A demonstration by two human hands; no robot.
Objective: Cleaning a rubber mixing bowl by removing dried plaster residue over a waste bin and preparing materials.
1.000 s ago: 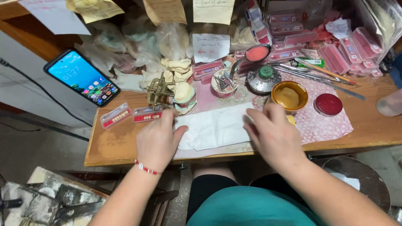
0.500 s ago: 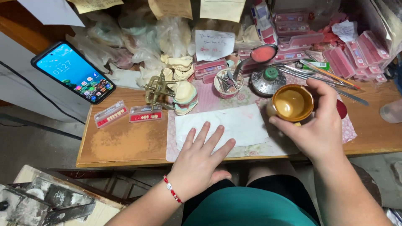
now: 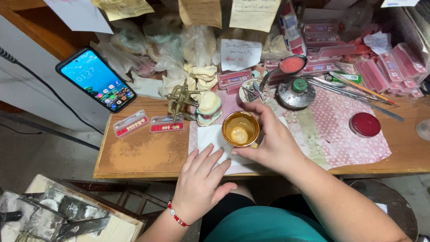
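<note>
My right hand (image 3: 271, 141) grips a small brown bowl (image 3: 240, 129) with pale wax-like stuff inside, held just above a white paper sheet (image 3: 209, 138) on the wooden table (image 3: 143, 154). My left hand (image 3: 201, 181) lies flat with fingers spread on the sheet's near edge, a red bead bracelet at its wrist. Behind the bowl stands a brass articulator (image 3: 180, 100) with a plaster dental model (image 3: 209, 107).
Two clear strips of artificial teeth (image 3: 148, 124) lie left of the sheet. A phone (image 3: 96, 79) leans at the back left. A red lid (image 3: 365, 124), a metal burner (image 3: 296, 92), long metal tools (image 3: 354, 89) and pink boxes (image 3: 380, 71) crowd the right and back.
My right hand picked up the brown bowl at the right and carried it left over the white sheet. My left hand slid back to the sheet's near edge.
</note>
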